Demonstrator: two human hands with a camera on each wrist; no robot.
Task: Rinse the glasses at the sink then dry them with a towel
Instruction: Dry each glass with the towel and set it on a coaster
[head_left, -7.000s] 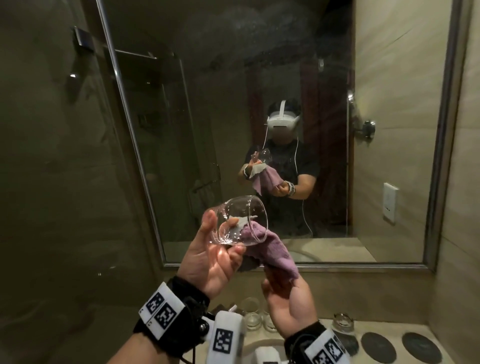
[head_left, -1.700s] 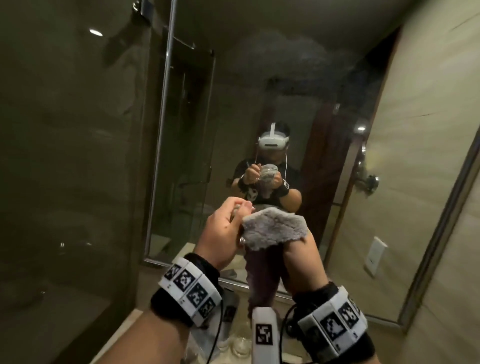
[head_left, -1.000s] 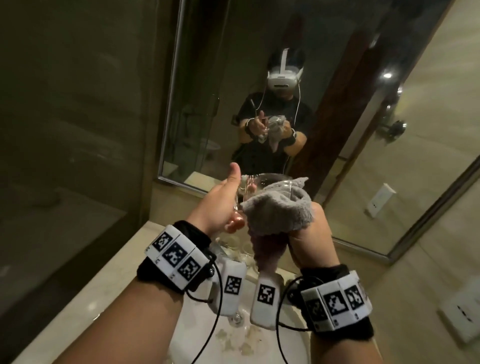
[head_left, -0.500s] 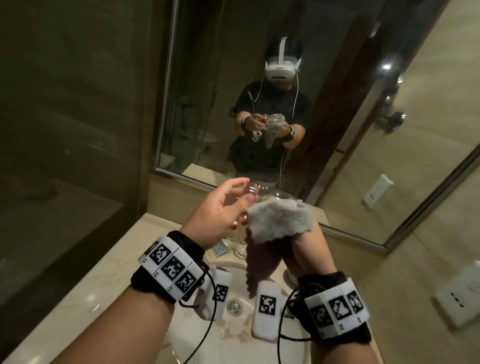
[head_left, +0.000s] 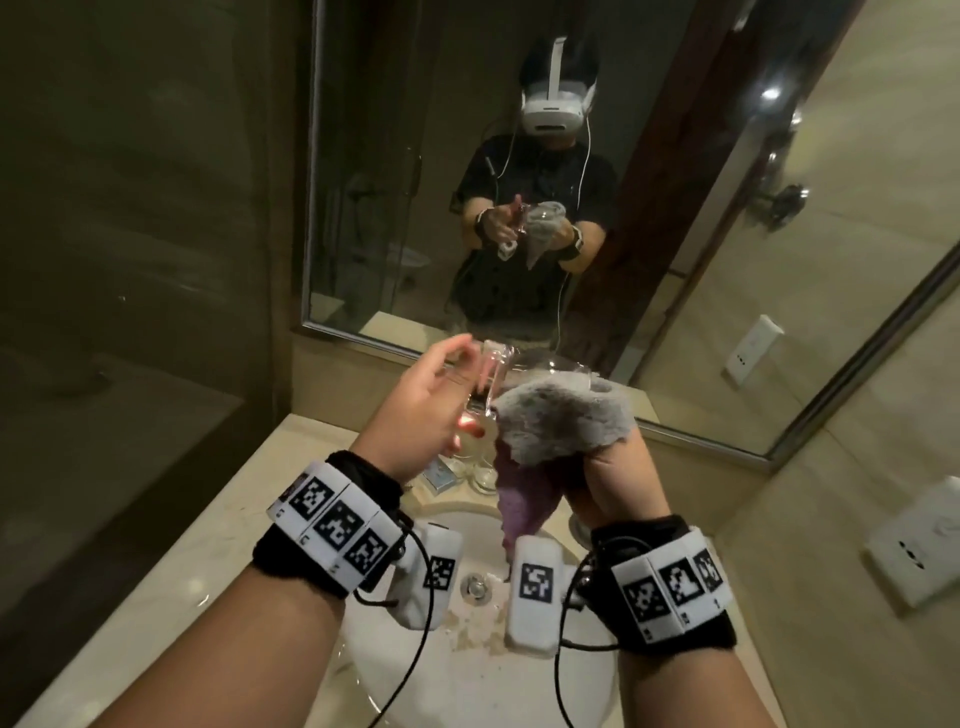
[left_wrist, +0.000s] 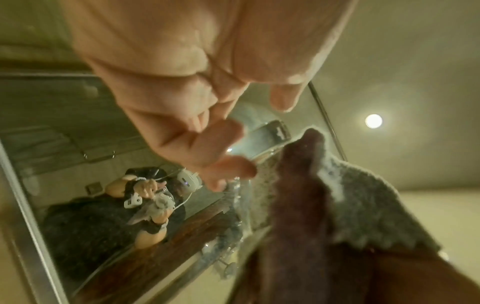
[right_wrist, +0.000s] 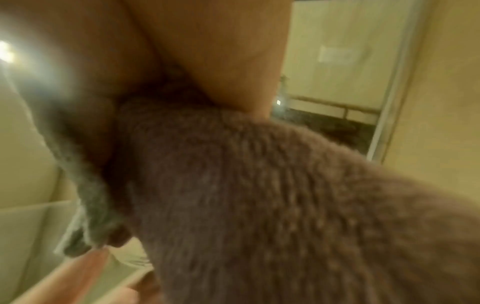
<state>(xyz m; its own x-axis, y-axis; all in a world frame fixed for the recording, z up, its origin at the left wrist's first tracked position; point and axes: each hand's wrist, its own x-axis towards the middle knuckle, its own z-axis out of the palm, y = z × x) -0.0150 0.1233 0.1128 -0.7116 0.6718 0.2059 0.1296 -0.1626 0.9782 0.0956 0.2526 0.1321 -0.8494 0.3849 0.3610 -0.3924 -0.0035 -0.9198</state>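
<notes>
Glass: a clear glass (head_left: 511, 371) is held up in front of the chest, above the sink (head_left: 467, 675), lying between the two hands with its base toward the left.
Left hand: the left hand (head_left: 421, 410) steadies the base end; its fingers (left_wrist: 223, 164) are loosely spread and only their tips meet the glass, likely so that it can be turned.
Right hand: the right hand (head_left: 608, 483) is bunched under the towel (head_left: 563, 423) and grips it, the cloth draped over the fingers and pressed against the bowl of the glass.
Why so: holding the glass over the basin probably lets drips fall there, and the cloth keeps bare skin off the wiped part.
Stage: drying seems under way; how dry the glass is cannot be told.
Counter: pale polished stone (head_left: 171, 571), with more glasses (head_left: 480, 467) standing behind the basin by the wall.
Room: a dim bathroom with a large mirror (head_left: 415, 156) ahead, beige walls and a white wall socket (head_left: 753, 351) at the right.
</notes>
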